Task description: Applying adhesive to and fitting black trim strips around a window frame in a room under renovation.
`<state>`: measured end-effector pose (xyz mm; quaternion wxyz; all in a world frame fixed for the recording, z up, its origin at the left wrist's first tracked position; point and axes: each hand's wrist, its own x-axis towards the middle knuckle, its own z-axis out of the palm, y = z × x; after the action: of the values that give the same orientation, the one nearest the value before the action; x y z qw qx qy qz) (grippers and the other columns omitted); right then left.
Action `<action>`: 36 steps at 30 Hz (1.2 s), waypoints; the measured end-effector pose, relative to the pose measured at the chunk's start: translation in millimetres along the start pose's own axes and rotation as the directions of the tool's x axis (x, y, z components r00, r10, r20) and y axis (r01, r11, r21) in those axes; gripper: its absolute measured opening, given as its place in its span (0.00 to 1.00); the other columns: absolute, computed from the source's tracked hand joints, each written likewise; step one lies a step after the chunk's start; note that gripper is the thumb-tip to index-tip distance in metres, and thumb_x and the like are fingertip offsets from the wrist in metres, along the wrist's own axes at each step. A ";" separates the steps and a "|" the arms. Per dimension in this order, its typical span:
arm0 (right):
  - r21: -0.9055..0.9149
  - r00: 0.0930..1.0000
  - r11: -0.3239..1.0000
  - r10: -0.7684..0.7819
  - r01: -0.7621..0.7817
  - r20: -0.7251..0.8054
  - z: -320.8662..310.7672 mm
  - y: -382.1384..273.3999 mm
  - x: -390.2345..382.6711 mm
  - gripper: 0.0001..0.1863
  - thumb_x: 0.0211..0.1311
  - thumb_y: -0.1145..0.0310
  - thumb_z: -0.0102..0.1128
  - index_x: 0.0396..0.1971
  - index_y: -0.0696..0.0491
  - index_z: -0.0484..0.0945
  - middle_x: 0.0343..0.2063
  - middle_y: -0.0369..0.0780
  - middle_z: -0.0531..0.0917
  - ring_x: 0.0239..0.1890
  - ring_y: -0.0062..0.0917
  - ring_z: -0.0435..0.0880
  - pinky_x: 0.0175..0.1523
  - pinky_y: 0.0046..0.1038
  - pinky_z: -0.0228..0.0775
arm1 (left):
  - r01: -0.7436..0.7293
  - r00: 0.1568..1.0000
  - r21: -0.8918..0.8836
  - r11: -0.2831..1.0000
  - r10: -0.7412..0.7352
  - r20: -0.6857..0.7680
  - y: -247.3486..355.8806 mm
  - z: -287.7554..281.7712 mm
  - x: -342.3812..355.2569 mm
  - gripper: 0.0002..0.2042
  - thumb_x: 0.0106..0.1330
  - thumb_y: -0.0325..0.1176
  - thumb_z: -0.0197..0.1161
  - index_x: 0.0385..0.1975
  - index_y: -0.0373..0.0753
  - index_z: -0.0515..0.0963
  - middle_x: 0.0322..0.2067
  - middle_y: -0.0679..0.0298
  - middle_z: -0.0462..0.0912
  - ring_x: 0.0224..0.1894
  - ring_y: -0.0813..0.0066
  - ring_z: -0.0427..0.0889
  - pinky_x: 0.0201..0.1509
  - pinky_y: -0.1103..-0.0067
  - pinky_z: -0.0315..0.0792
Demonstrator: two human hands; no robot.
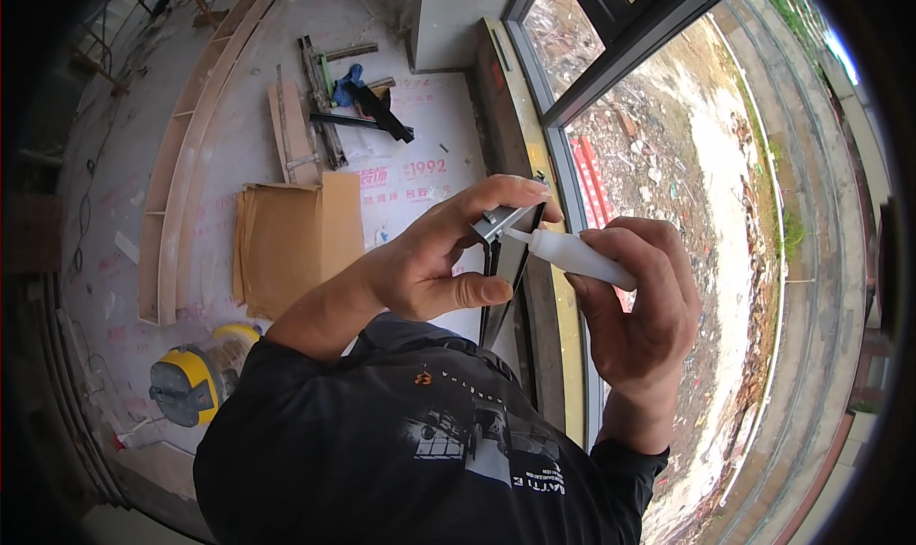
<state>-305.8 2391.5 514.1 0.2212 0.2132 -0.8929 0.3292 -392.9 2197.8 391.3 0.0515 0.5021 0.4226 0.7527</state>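
My left hand (420,263) is closed around the end of a dark metal profile (495,226), fingers over its top and thumb along its near side. The profile runs down toward my body, where my shirt hides part of it. In my right hand (654,311) is a white squeeze bottle (580,257) with a narrow nozzle, gripped between thumb and fingers and lying nearly level. Its nozzle points left and meets the profile's end, or stops just short of it; I cannot tell which.
A large window frame (553,106) and its sill (563,345) stand close on my right. Left on the floor are a cardboard sheet (286,244), a yellow and black vacuum cleaner (186,387) and a long wooden frame (176,201). Dark offcuts (382,113) lie farther off.
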 end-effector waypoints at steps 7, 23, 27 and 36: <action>-0.037 1.000 0.999 -0.027 0.027 0.011 -2.9 5.0 0.4 0.15 0.61 0.73 0.75 0.46 0.60 0.83 0.39 0.46 0.84 0.40 0.33 0.87 0.43 0.30 0.78 | -0.003 1.000 -0.001 1.000 0.003 0.012 -4.9 -0.4 1.3 0.39 0.71 0.39 0.73 0.76 0.35 0.58 0.65 0.50 0.71 0.68 0.59 0.73 0.72 0.65 0.67; -0.175 0.987 0.973 -0.155 0.147 -0.034 1.0 9.9 -3.7 0.26 0.47 0.81 0.79 0.49 0.55 0.84 0.38 0.43 0.83 0.33 0.33 0.83 0.37 0.32 0.75 | -0.004 0.998 0.089 0.996 -0.001 0.057 -4.6 -3.9 4.2 0.40 0.72 0.38 0.71 0.78 0.42 0.54 0.64 0.38 0.69 0.63 0.55 0.78 0.66 0.63 0.73; -0.264 0.953 0.925 -0.297 0.272 -0.059 3.7 14.1 -4.1 0.26 0.44 0.81 0.79 0.48 0.55 0.86 0.37 0.42 0.83 0.31 0.29 0.81 0.33 0.29 0.73 | 0.017 1.000 -0.024 1.000 -0.017 -0.008 -6.0 -0.4 1.5 0.39 0.71 0.38 0.73 0.76 0.37 0.58 0.66 0.50 0.72 0.67 0.59 0.74 0.71 0.65 0.68; -0.205 0.950 0.955 -0.253 0.214 -0.186 4.0 20.6 -13.0 0.24 0.50 0.78 0.79 0.50 0.57 0.84 0.38 0.46 0.84 0.35 0.31 0.84 0.35 0.28 0.75 | -0.004 0.998 0.013 1.000 0.003 0.062 -4.2 -4.7 3.6 0.39 0.73 0.35 0.70 0.78 0.44 0.54 0.63 0.40 0.68 0.61 0.57 0.77 0.63 0.65 0.74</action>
<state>-307.1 2406.2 494.2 0.3703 0.2606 -0.8592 0.2383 -399.9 2199.6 390.4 0.0601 0.5265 0.4246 0.7341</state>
